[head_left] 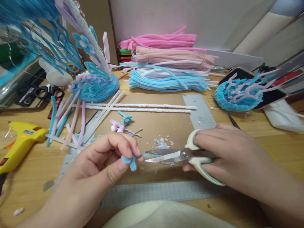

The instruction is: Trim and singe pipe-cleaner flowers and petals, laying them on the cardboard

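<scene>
My left hand (104, 161) pinches a small blue pipe-cleaner flower (132, 161) between thumb and fingers, its stem pointing right. My right hand (228, 155) grips white-handled scissors (182, 156), whose open blades straddle the blue stem. Small blue and pink trimmings (162, 143) lie on the brown cardboard sheet (154, 126) just behind the blades. A finished blue flower (125, 119) and a lilac one (117, 126) rest further back on the sheet.
A yellow glue gun (19, 142) lies at the left. Blue and pink pipe-cleaner sculptures (95, 82) stand behind, another blue piece (237, 91) at right. Bundles of pipe cleaners (166, 60) stack at the back. Two long white rods (142, 107), black scissors (48, 91) and loose stems lie about.
</scene>
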Demonstrator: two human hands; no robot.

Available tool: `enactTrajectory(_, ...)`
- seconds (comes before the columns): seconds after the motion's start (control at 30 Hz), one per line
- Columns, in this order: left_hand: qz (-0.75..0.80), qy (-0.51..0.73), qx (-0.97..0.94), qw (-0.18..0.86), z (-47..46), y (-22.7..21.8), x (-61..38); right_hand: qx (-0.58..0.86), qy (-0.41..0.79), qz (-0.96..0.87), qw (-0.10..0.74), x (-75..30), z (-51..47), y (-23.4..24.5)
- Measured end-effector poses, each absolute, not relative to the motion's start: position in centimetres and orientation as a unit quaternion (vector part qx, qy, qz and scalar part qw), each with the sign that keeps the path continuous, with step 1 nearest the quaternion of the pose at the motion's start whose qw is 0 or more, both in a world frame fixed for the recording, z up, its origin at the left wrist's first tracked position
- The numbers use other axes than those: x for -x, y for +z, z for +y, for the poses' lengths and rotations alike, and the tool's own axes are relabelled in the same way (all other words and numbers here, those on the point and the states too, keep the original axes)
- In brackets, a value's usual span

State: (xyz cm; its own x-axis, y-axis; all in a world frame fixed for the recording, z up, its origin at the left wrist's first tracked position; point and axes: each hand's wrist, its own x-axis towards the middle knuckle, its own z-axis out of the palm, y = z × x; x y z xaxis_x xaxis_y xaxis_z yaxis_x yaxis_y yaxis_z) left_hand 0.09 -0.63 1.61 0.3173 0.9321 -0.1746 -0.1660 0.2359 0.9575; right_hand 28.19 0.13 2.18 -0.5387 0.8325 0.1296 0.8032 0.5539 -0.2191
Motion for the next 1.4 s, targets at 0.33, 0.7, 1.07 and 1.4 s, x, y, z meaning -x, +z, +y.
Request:
enactTrajectory(0.33, 0.407, 0.417, -0.443, 0.682, -0.68, 1.52, -0.07, 0.460, 0.088, -0.875, 0.121, -28.39, 0.07, 1.99)
enactTrajectory(0.7, 0.389, 0.432, -0.422, 0.695, -0.38, 1.63, -0.45, 0.476, 0.132, -0.862, 0.112, -28.31, -0.06, 2.21)
enactTrajectory(1.07, 0.398, 0.426, -0.393, 0.711, -0.37, 1.87, -0.46, 0.481, 0.119, -0.862, 0.107, -28.34, -0.07, 2.20)
enactTrajectory(1.4, 0.411, 0.425, -0.443, 0.674, -0.47, 1.28, -0.16, 0.479, 0.136, -0.860, 0.108, -28.49, -0.23, 2.17)
